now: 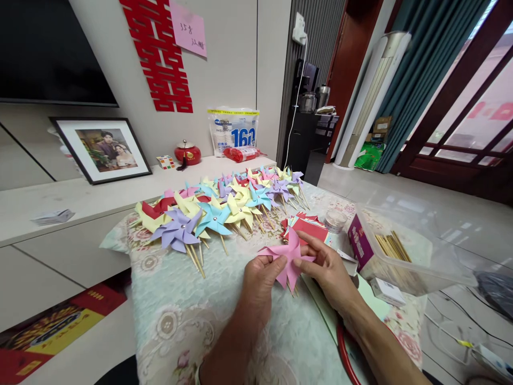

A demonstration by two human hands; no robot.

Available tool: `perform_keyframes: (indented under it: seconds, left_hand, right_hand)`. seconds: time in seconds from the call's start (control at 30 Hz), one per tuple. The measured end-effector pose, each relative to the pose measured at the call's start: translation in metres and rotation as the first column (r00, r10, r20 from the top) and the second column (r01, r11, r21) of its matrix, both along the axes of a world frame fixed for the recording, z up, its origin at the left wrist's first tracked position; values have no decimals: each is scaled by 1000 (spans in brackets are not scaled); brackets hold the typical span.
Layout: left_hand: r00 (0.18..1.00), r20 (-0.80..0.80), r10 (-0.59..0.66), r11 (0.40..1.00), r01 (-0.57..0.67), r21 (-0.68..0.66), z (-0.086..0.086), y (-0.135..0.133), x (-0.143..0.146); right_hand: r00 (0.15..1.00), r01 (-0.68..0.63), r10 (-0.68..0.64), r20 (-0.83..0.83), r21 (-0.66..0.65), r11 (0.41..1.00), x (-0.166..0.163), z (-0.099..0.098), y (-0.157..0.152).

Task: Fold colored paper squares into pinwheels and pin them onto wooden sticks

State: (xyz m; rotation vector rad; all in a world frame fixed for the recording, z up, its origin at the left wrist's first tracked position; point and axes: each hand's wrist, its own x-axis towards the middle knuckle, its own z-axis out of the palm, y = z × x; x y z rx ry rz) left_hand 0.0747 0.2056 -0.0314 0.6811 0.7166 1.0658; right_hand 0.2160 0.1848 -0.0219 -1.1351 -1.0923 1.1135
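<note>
A pink paper pinwheel (pixel 290 263) is held between my two hands above the table. My left hand (pixel 262 275) is closed on its left side, the thumb pressing near the middle. From the right, my right hand (pixel 326 264) pinches it with thumb and fingers. Thin wooden sticks show just below the pinwheel; whether one is joined to it I cannot tell. Behind my hands lies a stack of coloured paper squares (pixel 310 231), red on top. Finished pinwheels (pixel 216 216) in purple, blue, yellow and red lie massed toward the back left, sticks pointing at me.
Right of my hands, a clear plastic bin (pixel 420 272) holds wooden sticks (pixel 393 247). A round clear container (pixel 335 219) stands by the paper, and a small white box (pixel 388 292) by the bin. A red curved handle (pixel 345 353) lies under my right forearm. A white cabinet (pixel 96 208) runs behind the table.
</note>
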Motion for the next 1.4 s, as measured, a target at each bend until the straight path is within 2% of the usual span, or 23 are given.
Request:
perform_keyframes:
  seconds: [0.1, 0.2, 0.23, 0.3, 0.33, 0.4, 0.47, 0.53, 0.8, 1.03, 1.13, 1.27, 1.4]
  left_hand:
    - [999, 1, 42, 998, -42, -36, 3, 2, -5]
    - [997, 12, 72, 996, -72, -56, 3, 5, -9]
    - [996, 16, 85, 994, -84, -63, 2, 6, -10]
    - [993, 28, 111, 992, -108, -71, 0, 7, -12]
    - [992, 35, 119, 991, -116, -73, -1, 8, -13]
    - [991, 48, 125, 990, -121, -75, -2, 8, -14]
    - [990, 57, 125, 989, -121, -82, -3, 9, -14]
    - [991, 62, 119, 989, -113, -90, -3, 9, -14]
    - [993, 11, 116, 992, -115, -58, 0, 6, -10]
    - [992, -72, 104, 994, -106, -21, 2, 3, -6]
    - [987, -108, 122, 991, -126, -33, 2, 3, -4]
    - [975, -169, 147, 988, -154, -27, 0, 4, -1]
    - [979, -164, 118, 992, -122, -15, -2, 4, 0]
  right_hand:
    - [985, 96, -110, 133, 111, 989, 6, 1, -1]
    - [881, 175, -307, 360, 355, 918, 10, 2, -4]
    - [824, 144, -363, 435, 459, 877, 10, 2, -6]
    - [709, -13, -425, 563, 612, 790, 8, 4, -8]
    - [658, -113, -424, 622, 638, 761, 7, 5, -9]
    - [561, -286, -377, 737, 600, 747, 4, 5, -10]
    - [474, -380, -327, 818, 525, 761, 0, 5, -11]
    - [420, -413, -316, 851, 489, 768, -2, 4, -13]
    - [405, -372, -340, 848, 493, 786, -2, 7, -14]
    - [465, -281, -329, 822, 489, 826, -5, 10, -13]
    - [465, -236, -347, 814, 492, 838, -6, 11, -13]
    - [451, -189, -333, 828, 453, 871, -6, 10, -13]
    - [452, -144, -297, 841, 397, 906, -6, 8, -12]
